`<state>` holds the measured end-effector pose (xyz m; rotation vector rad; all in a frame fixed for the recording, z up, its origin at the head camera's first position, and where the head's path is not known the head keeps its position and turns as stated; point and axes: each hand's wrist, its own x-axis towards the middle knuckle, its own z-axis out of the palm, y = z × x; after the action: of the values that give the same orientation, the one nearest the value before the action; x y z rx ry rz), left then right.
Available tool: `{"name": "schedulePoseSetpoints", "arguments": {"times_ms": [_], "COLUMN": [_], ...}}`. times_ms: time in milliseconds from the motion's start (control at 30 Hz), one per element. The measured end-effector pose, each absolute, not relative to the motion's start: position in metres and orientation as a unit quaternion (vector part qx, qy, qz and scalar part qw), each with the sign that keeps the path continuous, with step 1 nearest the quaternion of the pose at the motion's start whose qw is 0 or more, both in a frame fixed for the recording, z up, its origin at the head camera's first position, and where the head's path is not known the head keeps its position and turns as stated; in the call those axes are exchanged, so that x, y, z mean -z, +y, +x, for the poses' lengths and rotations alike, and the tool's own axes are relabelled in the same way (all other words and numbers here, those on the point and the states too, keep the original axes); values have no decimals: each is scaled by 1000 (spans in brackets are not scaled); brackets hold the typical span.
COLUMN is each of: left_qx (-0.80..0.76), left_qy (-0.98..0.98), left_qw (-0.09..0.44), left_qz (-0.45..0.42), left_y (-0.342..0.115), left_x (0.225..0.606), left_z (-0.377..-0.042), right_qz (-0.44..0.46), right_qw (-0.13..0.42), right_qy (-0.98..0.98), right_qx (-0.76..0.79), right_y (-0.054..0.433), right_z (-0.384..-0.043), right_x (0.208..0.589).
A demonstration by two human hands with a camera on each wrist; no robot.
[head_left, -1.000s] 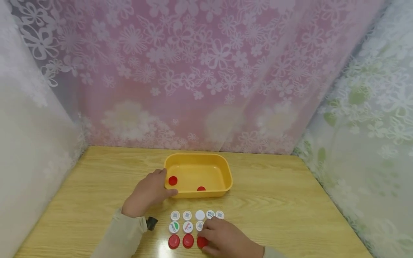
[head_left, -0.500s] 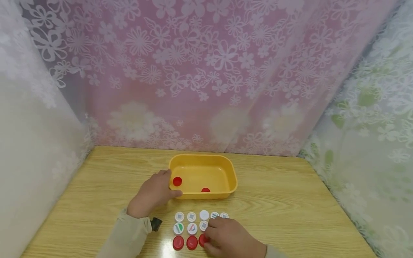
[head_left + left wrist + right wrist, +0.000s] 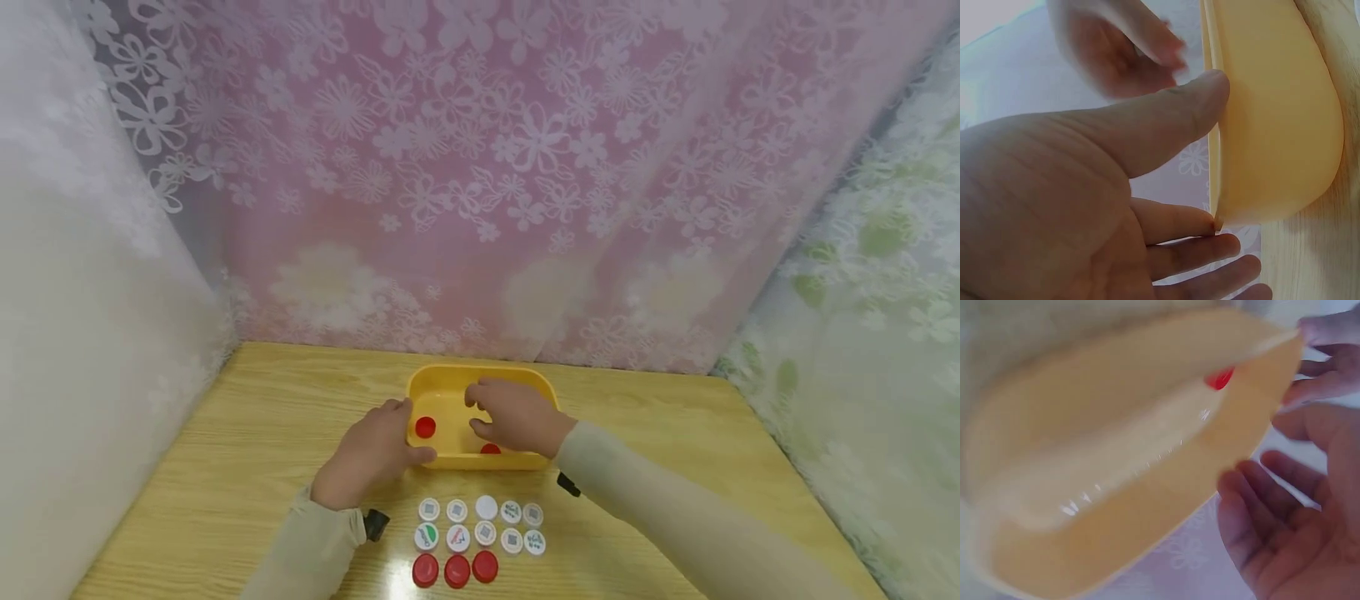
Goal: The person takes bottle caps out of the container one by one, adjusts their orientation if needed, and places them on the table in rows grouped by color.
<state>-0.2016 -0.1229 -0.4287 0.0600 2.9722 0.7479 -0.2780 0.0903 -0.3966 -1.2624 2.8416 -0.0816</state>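
Note:
A yellow plastic basin point(image 3: 457, 462) stands on the table, holding a red bottle cap point(image 3: 425, 427) at its left end and a second red cap point(image 3: 491, 449) by the front wall. My left hand point(image 3: 367, 458) holds the basin's left end, thumb at the front rim point(image 3: 1217, 137) and fingers along the side. Over the basin's right half is my right hand point(image 3: 517, 412), fingers loosely curved; nothing shows between them in the right wrist view. Nearer me lie a row of red caps point(image 3: 457, 572) and two rows of white caps point(image 3: 486, 507), some with printed tops.
Black straps point(image 3: 377, 524) show at both wrists. Floral curtains point(image 3: 525, 183) hang behind the wooden table point(image 3: 300, 383) and along its left and right sides.
My right hand has moved from the third red cap in the near row up over the basin, uncovering that cap and two white caps. My left hand keeps its hold; the head view has shifted slightly.

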Motion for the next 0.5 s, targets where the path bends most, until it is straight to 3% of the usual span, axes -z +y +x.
{"name": "schedulePoseSetpoints", "arguments": {"times_ms": [233,500], "left_qx": [-247,-261], "left_qy": [968,965], "left_qw": [22,12], "left_qz": [25,30], "left_y": [-125,-124], "left_x": [431,430], "left_z": [-201,-198], "right_qz": [-473,-514], "right_qw": [33,15], "right_qy": [869,847], "right_qx": [-141,-134], "right_y": [32,19], "right_z": [-294,-300], "right_x": [415,437]}}
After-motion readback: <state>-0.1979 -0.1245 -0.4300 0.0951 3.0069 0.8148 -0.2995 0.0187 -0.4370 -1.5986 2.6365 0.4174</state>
